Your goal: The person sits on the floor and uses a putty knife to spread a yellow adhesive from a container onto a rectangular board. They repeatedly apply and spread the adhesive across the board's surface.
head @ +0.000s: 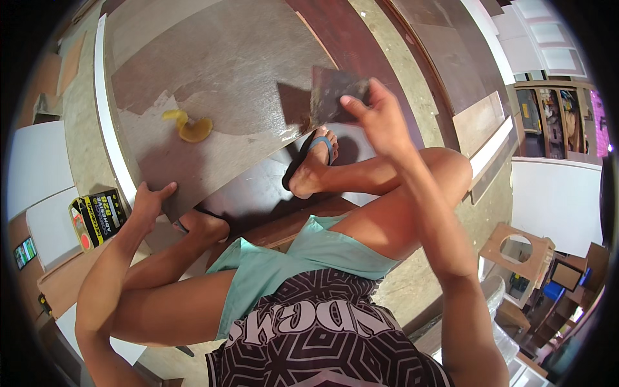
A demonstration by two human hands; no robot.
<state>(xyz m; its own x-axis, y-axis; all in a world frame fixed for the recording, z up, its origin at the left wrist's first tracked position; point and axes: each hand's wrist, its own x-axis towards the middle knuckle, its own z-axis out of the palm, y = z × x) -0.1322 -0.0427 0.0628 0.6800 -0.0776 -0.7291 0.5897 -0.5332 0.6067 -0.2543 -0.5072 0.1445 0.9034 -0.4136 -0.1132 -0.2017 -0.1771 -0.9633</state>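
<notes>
A broad brown sheet (217, 53), probably laminate or thin board, lies before me. A yellow pool of glue (196, 130) sits on it, trailing a curl to the left. Around and beyond the pool, part of the surface looks darker and glossy. My right hand (384, 118) pinches a dark, flat square scrap (333, 94), thumb on top, above the sheet's near right corner. At the near left corner my left hand (150, 205) grips the sheet's edge; its thumb rests on top and the other fingers are mostly hidden.
A tin of contact adhesive (96, 217) stands left of my left hand. White panels (41, 164) and a lit phone (25, 252) lie farther left. A dark red board (333, 29) runs beyond the sheet. At right are a wooden piece with a round hole (491, 242) and a shelf unit (553, 84).
</notes>
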